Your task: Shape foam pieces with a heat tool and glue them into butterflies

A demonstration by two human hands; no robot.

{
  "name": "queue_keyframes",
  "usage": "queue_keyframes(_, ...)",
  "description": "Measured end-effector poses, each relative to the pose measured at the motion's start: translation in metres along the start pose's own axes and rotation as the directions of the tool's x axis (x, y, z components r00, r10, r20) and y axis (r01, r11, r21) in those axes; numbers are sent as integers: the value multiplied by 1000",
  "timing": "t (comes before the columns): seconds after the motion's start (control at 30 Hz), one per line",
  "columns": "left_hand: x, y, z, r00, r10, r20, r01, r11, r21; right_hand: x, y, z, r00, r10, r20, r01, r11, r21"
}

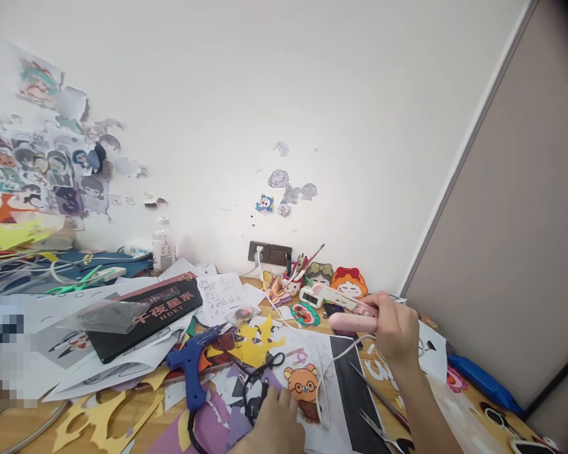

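Two bare hands work over a cluttered wooden worktop (4,435) against a white wall. The right hand (397,331) is closed in a fist around the rear end of a pink tool (353,323), held roughly level above the papers with its tip pointing left. A white cable (334,362) trails across the sheets below it. The left hand (272,422) lies palm down at the bottom edge, only partly in view, its fingers stretched out and close together. It rests on paper scraps just left of an orange bear cutout (301,388) and touches a black loop (258,384). A blue glue gun (192,362) lies near, further left. Scissors (378,430) lie beside the right forearm.
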State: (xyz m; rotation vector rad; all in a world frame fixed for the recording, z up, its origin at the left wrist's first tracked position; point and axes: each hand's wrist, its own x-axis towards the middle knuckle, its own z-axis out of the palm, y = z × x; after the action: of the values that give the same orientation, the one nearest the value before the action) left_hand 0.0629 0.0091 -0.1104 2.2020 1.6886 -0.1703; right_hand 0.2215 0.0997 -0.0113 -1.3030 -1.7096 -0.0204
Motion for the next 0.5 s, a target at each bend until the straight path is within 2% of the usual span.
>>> queue_keyframes(0.2,4,-10,13,997,66,-50,-68,997,-34,-1,-5,-4,999,25,30,-26,999,32)
queue_keyframes(0.33,8,-13,25,985,108,-137,-117,991,-60,2,-4,-9,999,44,5,-44,998,34)
queue_keyframes(0.5,21,-15,39,984,81,-161,-93,993,-70,5,-2,-18,994,110,-22,-110,994,3)
